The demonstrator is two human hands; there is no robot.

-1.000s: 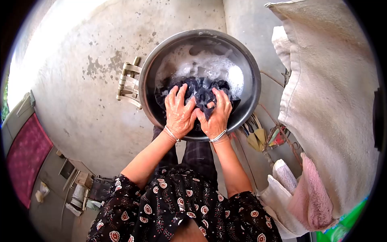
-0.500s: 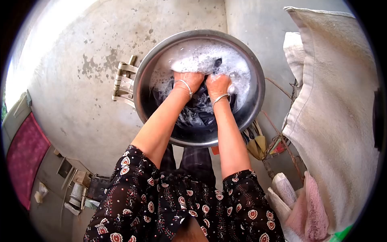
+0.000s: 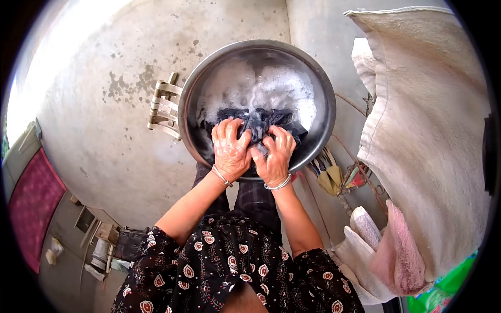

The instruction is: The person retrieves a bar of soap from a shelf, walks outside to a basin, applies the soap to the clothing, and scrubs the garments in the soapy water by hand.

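Observation:
A round metal basin (image 3: 327, 112) holds soapy water with white foam in its far half. Bunched dark wet cloth (image 3: 255, 125) lies in the near half. My left hand (image 3: 230, 148) grips the cloth's left part with bent fingers. On the right part, my right hand (image 3: 275, 154) is closed round some of the same cloth, its thumb towards the other hand. Both hands are wet, and part of the cloth is hidden under them.
The basin rests on a stool or chair with pale straps (image 3: 166, 110) showing at its left. At the right hang a large beige towel (image 3: 428, 115) and a pink cloth (image 3: 399, 250). Brushes (image 3: 330, 177) and twigs are beside the basin's lower right.
Half a second ago my hands were pushed down into the foam farther out; now they are back at the near side with the cloth gathered under them. The foam has spread thinner.

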